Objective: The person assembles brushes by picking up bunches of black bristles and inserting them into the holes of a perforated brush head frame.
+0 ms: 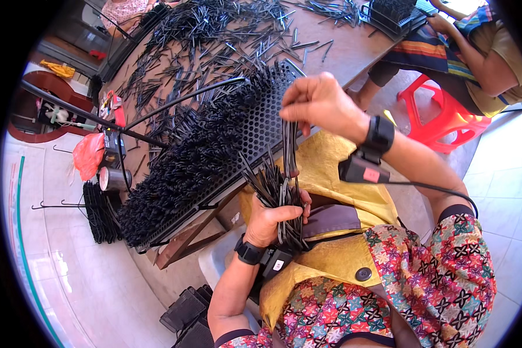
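My left hand (272, 223) is wrapped round a thick bundle of thin black strips (267, 182), held upright in front of my yellow apron (342, 168). Above it, my right hand (327, 107) has its fingers curled and pinched at the upper ends of several longer black strips (289, 148), which reach down to the bundle. Just past my hands slants a black perforated tray (267, 110). Dense rows of black looped pieces (185, 168) cover much of its left and middle, while its holes show bare toward the right. Exact grip points of my right fingertips are partly hidden.
Loose black strips (209, 29) lie heaped over the brown table (354, 55). A co-worker (493, 64) sits at the right by a red stool (441, 116). Black rods (87, 110) cross the left side, near a red plastic bag (89, 155) and a metal tin (113, 178).
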A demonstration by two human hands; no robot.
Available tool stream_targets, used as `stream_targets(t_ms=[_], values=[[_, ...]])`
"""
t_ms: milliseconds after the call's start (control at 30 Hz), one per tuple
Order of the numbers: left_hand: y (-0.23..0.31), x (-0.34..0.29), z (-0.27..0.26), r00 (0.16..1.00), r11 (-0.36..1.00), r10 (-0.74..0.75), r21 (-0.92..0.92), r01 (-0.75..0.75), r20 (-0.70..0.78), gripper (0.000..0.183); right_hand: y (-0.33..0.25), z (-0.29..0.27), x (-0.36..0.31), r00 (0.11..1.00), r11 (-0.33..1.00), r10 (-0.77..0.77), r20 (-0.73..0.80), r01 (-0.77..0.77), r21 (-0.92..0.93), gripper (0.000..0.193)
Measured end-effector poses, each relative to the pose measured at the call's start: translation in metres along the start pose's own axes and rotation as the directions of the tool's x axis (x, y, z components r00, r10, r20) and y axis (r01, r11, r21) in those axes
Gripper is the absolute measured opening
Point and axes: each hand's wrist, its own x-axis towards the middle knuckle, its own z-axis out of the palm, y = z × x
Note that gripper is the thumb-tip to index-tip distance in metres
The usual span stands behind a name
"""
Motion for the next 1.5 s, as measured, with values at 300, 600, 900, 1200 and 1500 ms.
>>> stream_targets(t_ms=[300,600,900,1200,1500], values=[[-0.007,0.0,-0.005,0.997,0.997,0.015,-0.077,-0.021,-0.07,0.068,0.027,-0.026,0.048,0.891,0.579,-0.454,-0.008,0.289,-0.763,0.029],[-0.011,-0.003,-0.008,0.996,0.995,0.026,-0.091,-0.034,-0.083,0.067,0.034,-0.009,-0.001,0.644,0.138,-0.574,0.505,0.685,-0.715,0.05],[-0.008,-0.007,-0.005,0.995,0.996,0.049,-0.074,-0.056,-0.088,0.067,0.034,0.005,-0.017,0.516,-0.006,-0.46,0.722,0.812,-0.584,0.031],[-0.009,-0.006,-0.008,0.998,0.993,0.019,-0.114,-0.026,-0.062,0.059,0.017,-0.002,-0.009,0.496,-0.024,-0.58,0.646,0.782,-0.623,0.048],[-0.009,-0.007,-0.011,0.997,0.99,0.003,-0.143,-0.013,-0.074,0.053,-0.013,0.0,0.018,0.532,0.309,-0.838,0.121,0.646,-0.698,0.022]])
